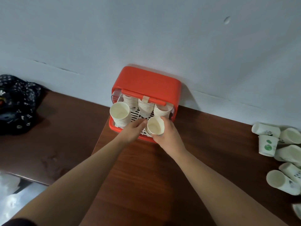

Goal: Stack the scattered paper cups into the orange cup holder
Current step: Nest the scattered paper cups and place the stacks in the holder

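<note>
Risk findings, as I judge them:
1. The front-left stack (120,115) stands tall at the 9 o'clock corner of the orange cup holder (146,84) and appears to lean outward. A brush from the left hand (132,130), just beside it, could tip it onto the desk (146,176).
2. The paper cup (155,126) is over the holder's white grid, at its 5 o'clock corner, mouth tilted toward me. Released at that tilt, it may roll off the front lip.
3. Too hard a squeeze could buckle its thin wall.

Hand pose: the right hand (169,136) grips the cup, fingers wrapped round its side from 4 o'clock. The left hand holds nothing, fingers loosely extended toward the cup's rim; I cannot tell if they touch it.

Loose cups (276,152) lie at the desk's 3 o'clock.
</note>
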The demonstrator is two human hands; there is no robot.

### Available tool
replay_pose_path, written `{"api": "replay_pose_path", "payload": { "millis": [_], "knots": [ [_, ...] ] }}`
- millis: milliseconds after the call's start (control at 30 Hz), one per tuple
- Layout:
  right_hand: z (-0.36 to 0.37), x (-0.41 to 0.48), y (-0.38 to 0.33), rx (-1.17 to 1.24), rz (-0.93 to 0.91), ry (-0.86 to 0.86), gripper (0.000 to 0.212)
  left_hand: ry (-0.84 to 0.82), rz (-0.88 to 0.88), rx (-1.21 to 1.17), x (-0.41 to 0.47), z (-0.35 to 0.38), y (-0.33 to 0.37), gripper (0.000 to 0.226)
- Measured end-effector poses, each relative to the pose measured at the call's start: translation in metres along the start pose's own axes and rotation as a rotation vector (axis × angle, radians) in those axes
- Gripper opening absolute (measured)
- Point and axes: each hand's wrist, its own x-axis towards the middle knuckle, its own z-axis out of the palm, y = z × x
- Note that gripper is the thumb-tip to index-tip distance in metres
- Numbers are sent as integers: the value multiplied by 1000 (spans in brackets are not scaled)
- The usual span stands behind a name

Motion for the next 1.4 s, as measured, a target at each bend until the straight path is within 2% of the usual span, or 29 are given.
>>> {"api": "replay_pose_path", "payload": {
  "millis": [100, 167, 300, 467, 633, 767, 1000, 1167, 1400],
  "knots": [
    [6, 9, 5, -29, 9, -90, 72, -53, 67, 48, 1, 0, -4, 48],
    [9, 12, 7, -46, 30, -132, 76, -23, 95, 78, 3, 0, -8, 44],
    [15, 14, 11, -32, 38, -110, 79, 53, 109, 135, 4, 0, -8, 45],
    [16, 9, 8, 66, 37, -80, 72, 124, 85, 183, -3, 1, -3, 44],
    [-13, -18, 16, -39, 93, -97, 68, 259, 75, 252, -31, 9, 1, 35],
    [-64, -65, 53, -147, 169, -67, 66, 257, 97, 340, -58, 34, 20, 25],
    [-188, -175, 150, -210, 244, 71, 56, 182, 255, 423, -94, 154, 95, 17],
    [-275, -265, 220, -200, 308, 214, 53, 9, 414, 509, -119, 280, 159, 27],
    [-362, -396, 307, -178, 470, 402, 52, -226, 529, 568, -158, 445, 221, 34]
  ]
}}
